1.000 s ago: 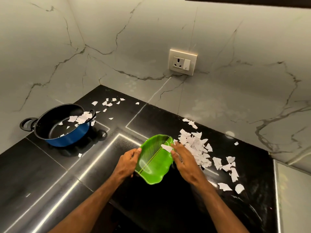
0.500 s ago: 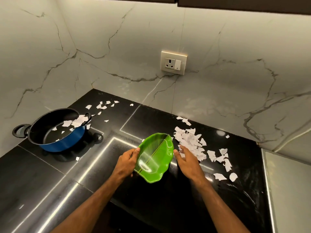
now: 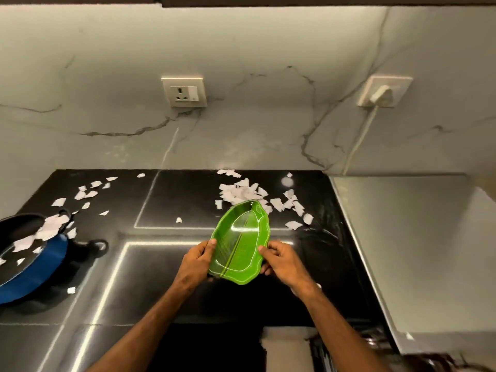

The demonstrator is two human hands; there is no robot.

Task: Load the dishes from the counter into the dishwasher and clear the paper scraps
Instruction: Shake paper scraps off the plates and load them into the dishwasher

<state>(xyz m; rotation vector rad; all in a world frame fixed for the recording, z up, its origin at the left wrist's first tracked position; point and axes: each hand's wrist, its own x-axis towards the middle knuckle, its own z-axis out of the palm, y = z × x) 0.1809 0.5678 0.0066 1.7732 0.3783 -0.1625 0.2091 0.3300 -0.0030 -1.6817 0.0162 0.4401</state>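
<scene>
Both grips loaded: left hand [image 3: 197, 260], right hand [image 3: 281, 260] pinch green plate [image 3: 241, 237] near end; we have long axis toward scraps [image 3: 241, 193].

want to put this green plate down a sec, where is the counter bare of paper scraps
Bare: the glossy black counter between the blue pot and the left hand, and the pale grey surface to the right. Crowded: torn white paper scraps behind the green leaf-shaped plate and behind the pot.
</scene>
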